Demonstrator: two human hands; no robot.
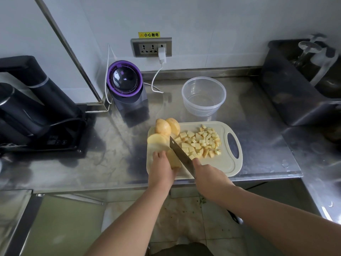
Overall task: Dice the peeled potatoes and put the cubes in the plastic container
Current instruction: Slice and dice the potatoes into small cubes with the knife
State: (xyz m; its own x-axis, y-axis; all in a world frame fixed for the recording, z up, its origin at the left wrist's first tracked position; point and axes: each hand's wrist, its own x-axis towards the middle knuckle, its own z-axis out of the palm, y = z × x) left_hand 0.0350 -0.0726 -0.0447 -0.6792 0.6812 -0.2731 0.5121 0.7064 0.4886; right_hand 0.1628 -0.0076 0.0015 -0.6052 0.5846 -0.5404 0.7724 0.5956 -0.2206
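Observation:
A beige cutting board [227, 163] lies at the steel counter's front edge. My left hand [161, 168] holds a potato piece [174, 158] down on the board's near left. My right hand [208, 174] grips a cleaver [181, 154], its blade standing just right of that piece. A heap of several potato cubes [200, 142] covers the board's middle. Two peeled potato halves [167, 126] and some slices [156, 139] sit at the board's far left corner. The clear plastic container [203, 96] stands beyond the board with no cubes in it.
A purple-lidded appliance [126, 87] stands left of the container, its white cable running to a wall socket [152, 47]. A black kettle unit [31, 106] sits at the far left. A dark bin [299, 84] occupies the right. The counter edge runs just under my wrists.

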